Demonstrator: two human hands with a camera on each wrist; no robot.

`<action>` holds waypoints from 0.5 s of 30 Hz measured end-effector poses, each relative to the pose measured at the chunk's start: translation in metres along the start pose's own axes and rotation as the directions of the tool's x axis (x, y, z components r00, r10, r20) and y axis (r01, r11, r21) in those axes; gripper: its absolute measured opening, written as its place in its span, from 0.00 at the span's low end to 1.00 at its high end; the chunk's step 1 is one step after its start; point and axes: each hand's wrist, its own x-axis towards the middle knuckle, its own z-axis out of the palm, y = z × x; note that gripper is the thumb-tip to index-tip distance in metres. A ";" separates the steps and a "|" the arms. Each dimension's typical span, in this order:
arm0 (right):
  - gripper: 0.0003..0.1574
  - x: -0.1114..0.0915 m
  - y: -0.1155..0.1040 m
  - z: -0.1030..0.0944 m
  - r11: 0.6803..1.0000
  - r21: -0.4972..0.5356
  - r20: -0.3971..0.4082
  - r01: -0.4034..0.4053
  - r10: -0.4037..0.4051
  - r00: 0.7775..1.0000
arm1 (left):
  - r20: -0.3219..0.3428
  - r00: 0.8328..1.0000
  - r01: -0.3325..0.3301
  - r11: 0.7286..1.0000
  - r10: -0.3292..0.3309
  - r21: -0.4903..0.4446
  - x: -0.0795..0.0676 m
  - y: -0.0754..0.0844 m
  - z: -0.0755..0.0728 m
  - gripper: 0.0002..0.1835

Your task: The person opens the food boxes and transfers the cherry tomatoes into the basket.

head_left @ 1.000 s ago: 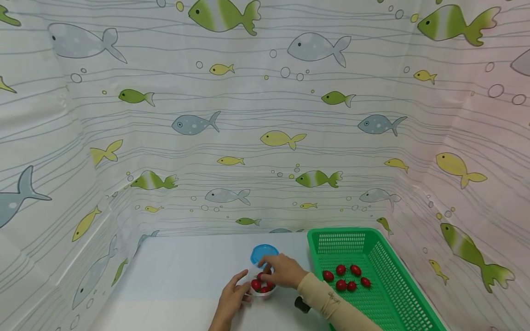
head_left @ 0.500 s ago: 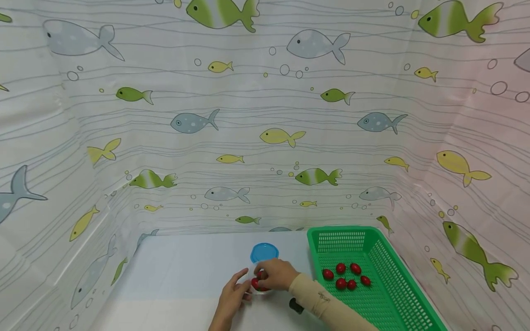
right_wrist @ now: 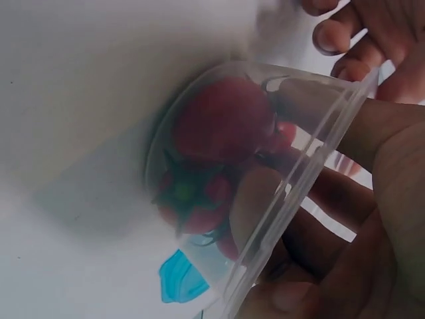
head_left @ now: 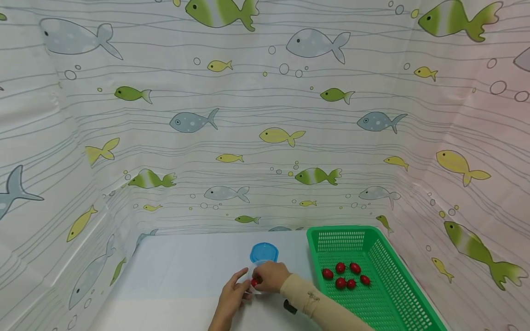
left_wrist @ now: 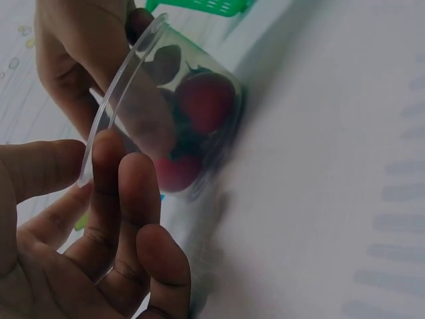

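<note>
A clear plastic tub stands on the white table, with several red cherry tomatoes inside. My left hand holds the tub's rim between thumb and fingertips. From above, my right hand reaches into the tub, its fingers bent down among the tomatoes. Through the wall in the right wrist view, fingertips lie against a tomato with a green stem cap; the grip is partly hidden. At the fingertips in the head view a bit of red tomato shows.
Just behind the tub lies a blue lid on the table. To the right stands a green mesh basket holding several tomatoes. Fish-patterned curtain hangs around the back and sides.
My right hand has moved left and deeper into the tub, covering most of the tomatoes there. The left hand stays at the tub; the basket's tomatoes look the same.
</note>
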 end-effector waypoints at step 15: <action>0.07 0.005 -0.005 0.006 0.999 -0.019 -0.004 -0.042 0.042 0.999 | 0.002 1.000 -0.015 1.000 0.015 0.001 -0.001 0.004 0.000 0.30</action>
